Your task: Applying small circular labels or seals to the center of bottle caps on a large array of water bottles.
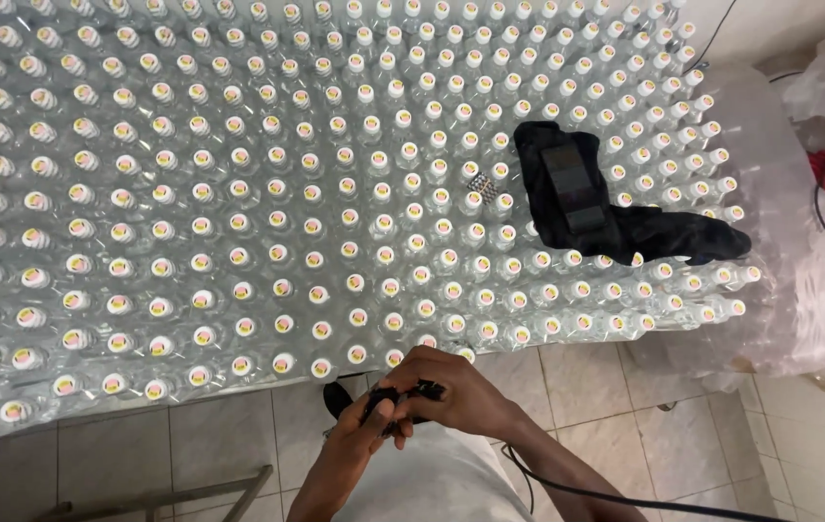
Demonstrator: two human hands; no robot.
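Head view, left to right: hundreds of clear plastic capped bottles (pixel 238 256) packed in rows, too many to count, all capped. Left hand (pixel 359 437) and right hand (pixel 461 391) clasped together on one small black tool (pixel 412 394), below table edge. One black cloth (pixel 616 222), one small silver strip (pixel 483 186) atop bottles.

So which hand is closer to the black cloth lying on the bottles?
Right hand, though both hands sit together below the bottles, well short of the black cloth; the left hand is lower and further left.
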